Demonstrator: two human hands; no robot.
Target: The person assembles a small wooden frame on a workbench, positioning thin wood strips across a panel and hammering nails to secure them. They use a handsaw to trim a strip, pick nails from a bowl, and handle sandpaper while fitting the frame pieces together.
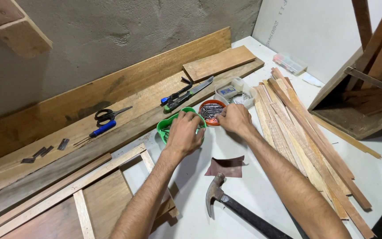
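Both hands are up at the two little tubs of nails in the middle of the surface. The left hand (183,135) sits right over the green tub (164,128), fingers curled down into it, so most of the tub is hidden; can't tell if it actually has anything pinched. The right hand (234,118) is curled at the edge of the orange tub (211,110), fingertips touching the rim, and again can't tell if it's gripping a nail. The orange tub is round and full of dark steel nails, touching the green one.

Just behind them is a clear plastic box (235,92), and left of that a green-handled knife (189,94) lying on a long plank (124,115). Further left on the same plank: black scissors (109,114) and a blue-handled screwdriver (99,130). Near the wrists there's a scrap of reddish sandpaper (226,167) and a claw hammer (231,206) on the white surface (261,186). A pile of thin wood strips (306,141) lies to the right, a wooden frame (80,194) at lower left, and a rough grey wall (111,35) behind it all.
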